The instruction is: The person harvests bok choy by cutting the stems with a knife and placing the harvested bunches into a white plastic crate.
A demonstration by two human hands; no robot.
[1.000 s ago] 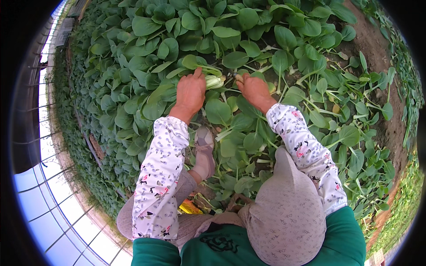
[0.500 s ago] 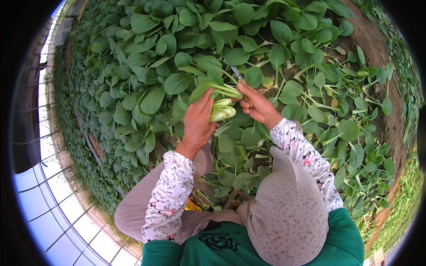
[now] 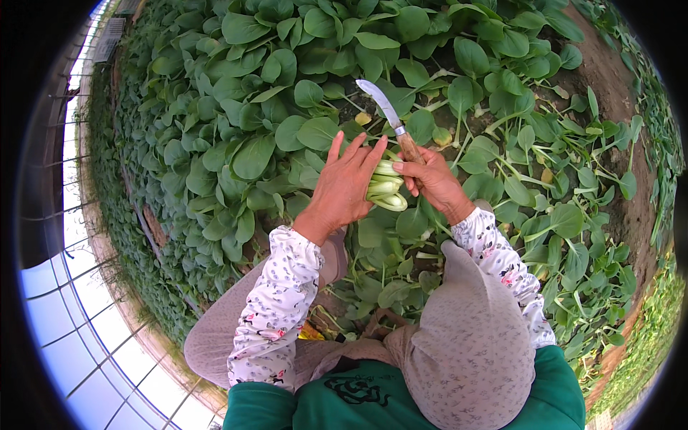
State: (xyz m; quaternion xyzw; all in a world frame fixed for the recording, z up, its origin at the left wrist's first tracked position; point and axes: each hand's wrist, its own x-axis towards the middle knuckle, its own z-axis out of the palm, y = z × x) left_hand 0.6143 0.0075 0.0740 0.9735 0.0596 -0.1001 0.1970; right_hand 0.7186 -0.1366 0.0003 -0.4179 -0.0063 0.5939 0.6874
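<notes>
A small bunch of bok choy (image 3: 387,192) lies under my left hand (image 3: 340,188), pale stalk ends toward the right. The fingers of that hand reach long over the stalks, and the palm hides the rest of the bunch. My right hand (image 3: 438,180) grips a knife (image 3: 385,106) by its wooden handle, with its thumb at the stalk ends. The curved metal blade points up and to the left, clear of the stalks. Both hands are close together above the growing bok choy plants (image 3: 247,161).
Dense green plants fill the bed ahead and to the left. Loose leaves and cut plants (image 3: 516,190) lie on the right, beside a strip of bare soil (image 3: 631,208). My bent knees (image 3: 469,337) are close below my hands. A wire-grid wall (image 3: 79,322) curves along the far left.
The single bok choy plant held above the bunch has come down among the other stalks. My left fingers have spread over them. The knife blade has swung up into full view.
</notes>
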